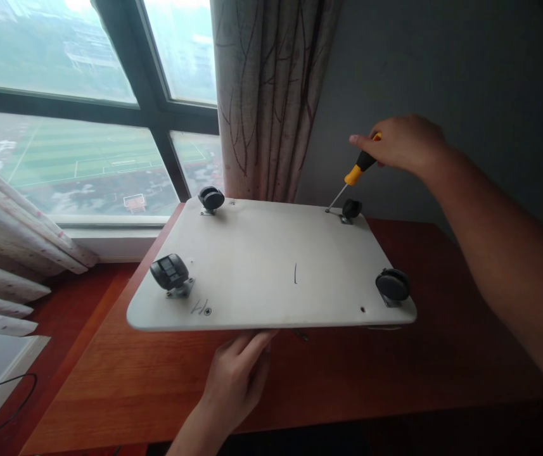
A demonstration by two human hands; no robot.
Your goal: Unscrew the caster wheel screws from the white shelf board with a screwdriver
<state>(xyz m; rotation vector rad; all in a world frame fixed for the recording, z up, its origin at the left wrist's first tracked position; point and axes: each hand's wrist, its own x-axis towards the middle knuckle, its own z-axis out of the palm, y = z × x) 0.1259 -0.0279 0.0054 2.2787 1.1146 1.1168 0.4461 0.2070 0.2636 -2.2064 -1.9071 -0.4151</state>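
My right hand [402,144] is closed around the handle of a yellow and black screwdriver [354,174]. Its metal shaft slants down to a screw hole near the far right corner of a white board [261,253]. Black casters stand up at the board's corners, among them a far right caster [351,208] close to the screwdriver tip and a near left caster [170,272]. At the board's near edge, my left hand [240,370] reaches underneath; its fingertips are hidden below the board, so what they grip there does not show. A screw [208,311] sits near the front left caster.
The board is above a reddish wooden table [157,380]. Behind it hang a patterned curtain [266,95] and a grey wall [442,76]. A window [109,152] is at the left, and a black cable [28,392] curves at the lower left.
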